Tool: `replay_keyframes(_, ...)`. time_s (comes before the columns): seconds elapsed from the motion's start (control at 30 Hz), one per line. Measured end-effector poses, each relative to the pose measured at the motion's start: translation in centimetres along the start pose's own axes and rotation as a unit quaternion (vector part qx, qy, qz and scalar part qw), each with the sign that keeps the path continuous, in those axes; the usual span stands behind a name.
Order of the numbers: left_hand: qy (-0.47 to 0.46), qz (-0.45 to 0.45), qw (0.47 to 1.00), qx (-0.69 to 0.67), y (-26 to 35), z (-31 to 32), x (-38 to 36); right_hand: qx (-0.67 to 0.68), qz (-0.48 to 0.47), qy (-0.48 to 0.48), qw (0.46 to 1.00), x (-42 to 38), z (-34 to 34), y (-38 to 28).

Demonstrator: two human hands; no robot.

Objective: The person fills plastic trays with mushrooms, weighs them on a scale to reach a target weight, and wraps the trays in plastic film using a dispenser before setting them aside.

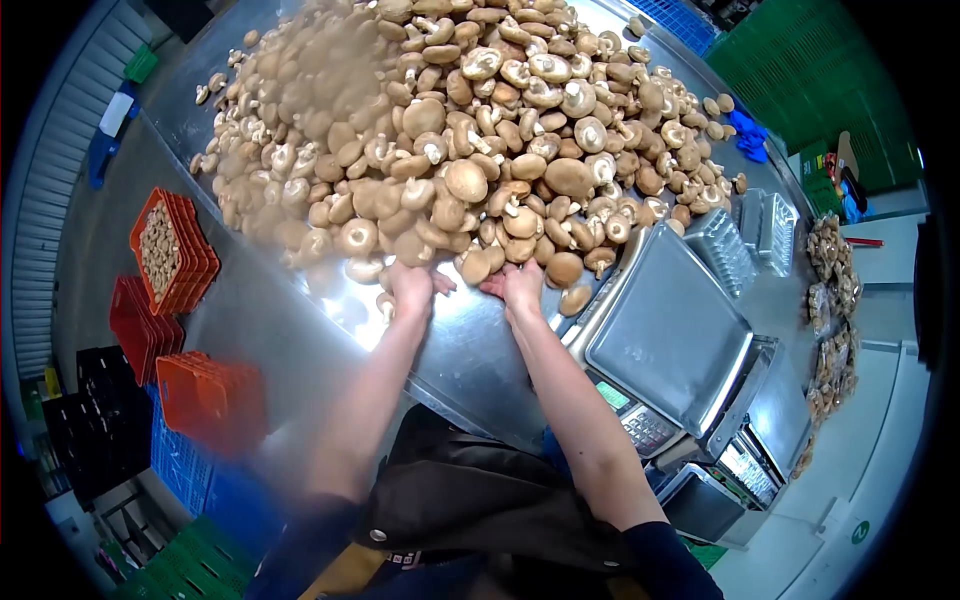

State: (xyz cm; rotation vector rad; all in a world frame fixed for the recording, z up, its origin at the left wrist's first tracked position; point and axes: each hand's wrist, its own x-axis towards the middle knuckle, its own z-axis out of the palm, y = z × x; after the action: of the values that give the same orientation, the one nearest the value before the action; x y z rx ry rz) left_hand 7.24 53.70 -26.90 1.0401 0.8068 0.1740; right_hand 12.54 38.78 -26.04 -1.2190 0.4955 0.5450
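Note:
A large heap of brown mushrooms [460,130] covers the metal table [470,365]. At the heap's near edge, my left hand [412,288] touches the mushrooms, its fingers partly hidden beneath them and the thumb pointing right. Just to its right, my right hand [518,287] lies against the same edge, fingers pointing left and spread under or beside a few mushrooms. A small gap separates the two hands. Neither hand is wrapped round a mushroom, as far as shows. One mushroom [575,299] sits right of my right hand.
Right of my hands stands a scale with a metal plate [670,325]. Behind it are clear plastic trays [722,250] and a blue glove or cloth [748,136]. Bagged mushrooms [835,310] line the far right. Orange crates [208,395] stand left, below the table. A smear blurs the upper left.

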Motion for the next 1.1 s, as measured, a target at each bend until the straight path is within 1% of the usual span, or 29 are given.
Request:
replay_keyframes(0.07,-0.005,0.004,1.000,0.026,-0.4,-0.3,-0.8,0.029,-0.021,-0.009,0.999,-1.0,-0.6,0.5)
replay_keyframes(0.1,-0.007,0.031,0.999,0.015,-0.4,-0.2,-1.9,0.022,-0.011,-0.010,1.000,-1.3,-1.0,0.7)
replay_keyframes(0.13,-0.002,0.023,1.000,-0.005,-0.9,-0.4,-2.7,0.014,0.000,-0.010,1.000,-1.9,-1.7,0.8)
replay_keyframes(0.2,-0.007,-0.002,1.000,-0.002,-1.5,-1.3,-4.2,0.002,0.025,-0.007,1.000,-3.4,-3.0,1.4)
replay_keyframes(0.23,-0.017,-0.021,1.000,0.008,-0.7,-1.4,-5.4,-0.013,0.032,-0.010,0.999,-4.7,-3.2,0.8)
replay_keyframes(0.33,0.030,0.018,0.999,0.003,-0.2,-0.8,-8.2,0.004,0.009,-0.022,1.000,-7.6,-4.1,-0.1)
replay_keyframes(0.37,0.014,0.009,1.000,0.010,0.1,-0.9,-8.8,-0.002,0.003,-0.025,1.000,-8.3,-4.4,-0.5)
replay_keyframes(0.47,-0.027,0.023,0.999,0.018,2.1,0.5,-10.9,-0.030,-0.030,-0.018,0.999,-10.0,-5.4,-2.4)
replay_keyframes(0.5,-0.042,0.014,0.998,0.049,3.0,1.2,-11.5,-0.053,-0.062,-0.024,0.996,-10.6,-6.1,-3.0)
replay_keyframes(0.6,-0.084,0.038,0.994,0.057,4.4,4.1,-13.1,-0.135,-0.156,0.011,0.978,-12.0,-8.3,-5.0)
replay_keyframes(0.63,-0.109,0.055,0.992,0.042,4.1,5.1,-13.1,-0.275,-0.273,0.074,0.919,-12.4,-9.7,-5.6)
replay_keyframes(0.67,-0.127,0.048,0.990,0.044,3.7,6.2,-13.4,-0.226,-0.276,0.080,0.931,-12.8,-10.7,-6.2)
replay_keyframes(0.73,-0.163,0.034,0.985,0.046,3.0,9.0,-14.2,-0.317,-0.361,0.129,0.868,-13.1,-14.1,-6.7)
replay_keyframes(0.77,-0.206,0.014,0.974,0.092,2.3,10.0,-14.2,-0.346,-0.360,0.151,0.853,-13.6,-15.9,-6.9)
replay_keyframes(0.8,-0.211,0.013,0.973,0.091,1.5,11.5,-14.8,-0.376,-0.357,0.173,0.837,-14.1,-17.6,-7.2)
replay_keyframes(0.87,-0.264,0.000,0.959,0.105,-1.3,14.0,-14.9,-0.418,-0.353,0.215,0.809,-14.9,-21.3,-7.2)
replay_keyframes(0.9,-0.272,-0.019,0.953,0.129,-2.6,15.2,-15.3,-0.432,-0.352,0.234,0.797,-15.1,-23.3,-6.7)
replay_keyframes(0.93,-0.279,-0.034,0.952,0.117,-3.3,16.7,-16.1,-0.445,-0.349,0.252,0.785,-15.4,-24.9,-6.5)
replay_keyframes(0.97,-0.283,-0.020,0.950,0.129,-3.6,18.1,-17.2,-0.452,-0.350,0.266,0.776,-16.0,-26.0,-6.7)
replay_keyframes(1.0,-0.285,-0.005,0.948,0.144,-3.9,19.2,-18.0,-0.484,-0.344,0.280,0.754,-16.6,-27.0,-6.7)
replay_keyframes(1.03,-0.312,-0.026,0.935,0.164,-4.6,19.9,-18.1,-0.515,-0.337,0.293,0.732,-17.1,-27.8,-6.7)
replay_keyframes(1.07,-0.313,-0.017,0.930,0.194,-5.1,20.4,-18.1,-0.544,-0.330,0.304,0.709,-17.4,-28.4,-6.7)
replay_keyframes(1.1,-0.313,-0.007,0.923,0.224,-5.5,20.8,-18.2,-0.550,-0.325,0.310,0.704,-17.8,-28.8,-6.9)
